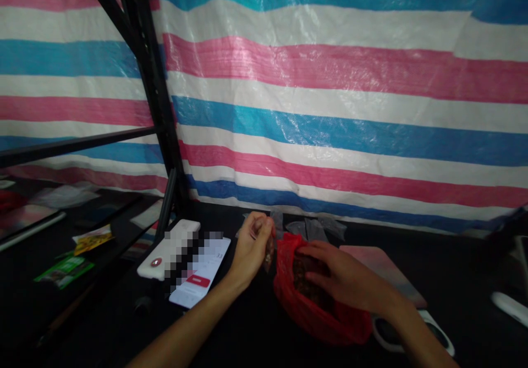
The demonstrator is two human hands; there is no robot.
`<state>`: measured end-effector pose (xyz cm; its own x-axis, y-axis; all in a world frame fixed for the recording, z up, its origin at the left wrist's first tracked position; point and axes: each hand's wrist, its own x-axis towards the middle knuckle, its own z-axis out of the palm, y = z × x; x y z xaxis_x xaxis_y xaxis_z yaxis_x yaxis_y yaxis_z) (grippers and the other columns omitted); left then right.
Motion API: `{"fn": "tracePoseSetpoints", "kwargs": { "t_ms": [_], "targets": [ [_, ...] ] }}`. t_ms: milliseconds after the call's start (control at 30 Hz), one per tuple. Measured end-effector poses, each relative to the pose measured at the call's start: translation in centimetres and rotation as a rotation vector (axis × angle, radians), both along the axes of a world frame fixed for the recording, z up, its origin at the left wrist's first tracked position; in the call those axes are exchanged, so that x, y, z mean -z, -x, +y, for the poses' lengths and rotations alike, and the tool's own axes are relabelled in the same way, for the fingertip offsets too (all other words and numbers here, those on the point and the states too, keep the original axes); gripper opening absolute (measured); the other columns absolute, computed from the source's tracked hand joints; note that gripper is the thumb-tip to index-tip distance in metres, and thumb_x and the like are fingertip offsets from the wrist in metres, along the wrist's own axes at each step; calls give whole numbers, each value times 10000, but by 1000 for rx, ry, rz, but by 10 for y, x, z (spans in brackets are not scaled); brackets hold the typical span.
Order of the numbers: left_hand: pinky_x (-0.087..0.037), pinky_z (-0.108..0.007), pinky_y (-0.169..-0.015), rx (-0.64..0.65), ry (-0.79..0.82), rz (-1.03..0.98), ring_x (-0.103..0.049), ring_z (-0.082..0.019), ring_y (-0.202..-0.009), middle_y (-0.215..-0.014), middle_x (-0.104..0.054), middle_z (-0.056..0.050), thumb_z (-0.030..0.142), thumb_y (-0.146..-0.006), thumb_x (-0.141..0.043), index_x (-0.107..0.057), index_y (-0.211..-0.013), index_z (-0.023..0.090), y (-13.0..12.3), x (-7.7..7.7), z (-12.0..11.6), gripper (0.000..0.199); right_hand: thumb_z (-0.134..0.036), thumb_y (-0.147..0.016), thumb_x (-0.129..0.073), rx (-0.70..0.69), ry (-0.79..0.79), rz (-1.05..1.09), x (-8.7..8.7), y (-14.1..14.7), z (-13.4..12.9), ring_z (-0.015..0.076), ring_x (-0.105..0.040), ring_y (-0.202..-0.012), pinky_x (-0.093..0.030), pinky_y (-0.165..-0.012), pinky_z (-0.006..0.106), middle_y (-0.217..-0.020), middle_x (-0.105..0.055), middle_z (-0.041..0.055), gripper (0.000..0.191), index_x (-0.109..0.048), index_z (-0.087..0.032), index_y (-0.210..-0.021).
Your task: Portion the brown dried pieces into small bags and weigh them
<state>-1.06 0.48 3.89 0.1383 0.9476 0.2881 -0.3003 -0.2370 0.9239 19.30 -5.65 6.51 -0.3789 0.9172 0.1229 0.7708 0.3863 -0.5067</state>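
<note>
My left hand (252, 242) is closed around a small clear plastic bag (269, 251) that seems to have some brown bits inside. Just to its right, a red plastic bag (289, 302) stands with its mouth open, and small dark brown pieces (307, 285) show within. My right hand (336, 272) reaches into that mouth from the right, fingers apart over the pieces. Whether its fingertips touch them is too dark to tell.
Flat clear bags (315, 228) lie behind my hands. A pinkish board (383, 269) and a white-rimmed object (439, 332) sit at right. On the left are a white device (181, 233), a printed sheet (214, 263), a black metal frame (152, 93) and snack packets (66, 272).
</note>
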Motion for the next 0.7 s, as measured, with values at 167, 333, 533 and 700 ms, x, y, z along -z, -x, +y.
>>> {"fn": "tracePoseSetpoints", "kwargs": {
  "t_ms": [167, 333, 533, 700],
  "targets": [
    [-382, -217, -484, 54, -13, -15, -485, -94, -535, -769, -607, 12, 701, -916, -472, -548, -852, 211, 7, -4, -1, 500, -243, -993, -503, 122, -336, 144, -6, 12, -1, 220, -656, -923, -518, -847, 364, -961, -696, 51, 177, -675, -242, -954],
    [-474, -296, -779, 105, -139, 78, -573, -191, -854, -920, -616, -43, 698, -943, -406, -600, -856, 210, 7, -7, -8, 532, -272, -889, -678, 129, -405, 213, 3, 41, -14, 268, -616, -1059, -500, -915, 422, -1144, -666, 78, 314, -595, -265, -1192],
    [-375, -408, -1051, 96, -449, 298, -502, -264, -1162, -1170, -564, -89, 648, -991, -294, -567, -947, 242, 12, -12, -26, 491, -316, -752, -816, 157, -289, 137, 18, 62, -17, 280, -594, -981, -471, -881, 438, -1077, -666, 67, 460, -603, -238, -1152],
    [-418, -469, -1033, 75, -787, 451, -492, -322, -1173, -1220, -452, -118, 624, -853, -604, -508, -1250, 267, 19, -11, -34, 542, -249, -835, -677, 53, -328, 319, 17, 63, -15, 253, -583, -948, -477, -867, 406, -1015, -671, 52, 189, -638, -240, -1020]
  ]
}}
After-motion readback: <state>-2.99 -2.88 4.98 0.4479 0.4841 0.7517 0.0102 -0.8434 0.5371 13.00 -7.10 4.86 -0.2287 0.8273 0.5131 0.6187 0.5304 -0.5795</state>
